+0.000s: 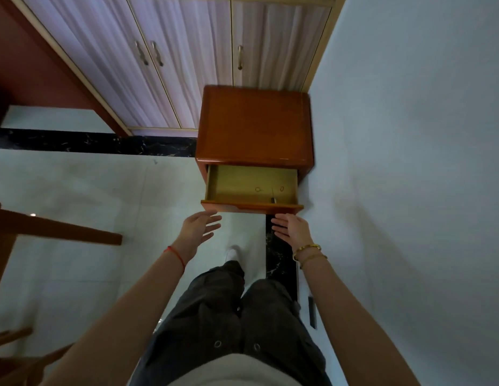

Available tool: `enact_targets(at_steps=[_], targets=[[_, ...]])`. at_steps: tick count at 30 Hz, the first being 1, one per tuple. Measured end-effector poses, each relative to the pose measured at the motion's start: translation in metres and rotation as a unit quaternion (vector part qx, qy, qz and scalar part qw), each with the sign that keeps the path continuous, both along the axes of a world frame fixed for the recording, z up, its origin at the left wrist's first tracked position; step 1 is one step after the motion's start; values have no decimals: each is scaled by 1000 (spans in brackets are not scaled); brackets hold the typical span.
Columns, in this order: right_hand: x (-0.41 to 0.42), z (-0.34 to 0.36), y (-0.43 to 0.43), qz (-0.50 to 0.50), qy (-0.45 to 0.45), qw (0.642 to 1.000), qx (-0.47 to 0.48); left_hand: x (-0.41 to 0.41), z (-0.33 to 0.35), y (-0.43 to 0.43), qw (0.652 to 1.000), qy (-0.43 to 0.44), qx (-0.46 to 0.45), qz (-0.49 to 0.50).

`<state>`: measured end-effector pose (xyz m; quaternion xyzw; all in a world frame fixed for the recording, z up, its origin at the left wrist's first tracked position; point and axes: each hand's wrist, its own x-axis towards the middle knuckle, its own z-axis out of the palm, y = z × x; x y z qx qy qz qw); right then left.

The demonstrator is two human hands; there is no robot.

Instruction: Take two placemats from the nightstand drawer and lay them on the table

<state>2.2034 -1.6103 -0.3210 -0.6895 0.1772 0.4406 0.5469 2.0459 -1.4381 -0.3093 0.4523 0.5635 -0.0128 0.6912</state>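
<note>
An orange-brown wooden nightstand (pixel 253 123) stands against the pale wall. Its top drawer (pixel 251 185) is pulled out and shows a yellowish bottom with two small rings and a small dark item; I see no placemat in it. My left hand (pixel 199 228) hovers just in front of the drawer's left front corner, fingers spread, holding nothing. My right hand (pixel 291 227) hovers before the right front corner, fingers also apart and empty. Neither hand touches the drawer front.
A wardrobe with light doors and brass handles (pixel 187 51) stands behind the nightstand. The white wall (pixel 409 162) runs along the right. Dark wooden furniture parts (pixel 56 231) jut in from the left over the pale tiled floor. My legs and a white shoe (pixel 233 253) are below.
</note>
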Motion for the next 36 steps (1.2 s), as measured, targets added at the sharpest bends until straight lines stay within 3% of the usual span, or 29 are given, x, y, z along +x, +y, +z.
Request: enact_targets(at_steps=[14, 27, 36], targets=[[81, -115, 46, -18, 114, 990, -84, 82, -131, 37, 983, 37, -162, 74], [102, -272, 63, -153, 169, 973, -47, 110, -298, 61, 956, 53, -195, 213], [117, -308, 76, -153, 148, 976, -54, 128, -324, 61, 960, 17, -197, 200]])
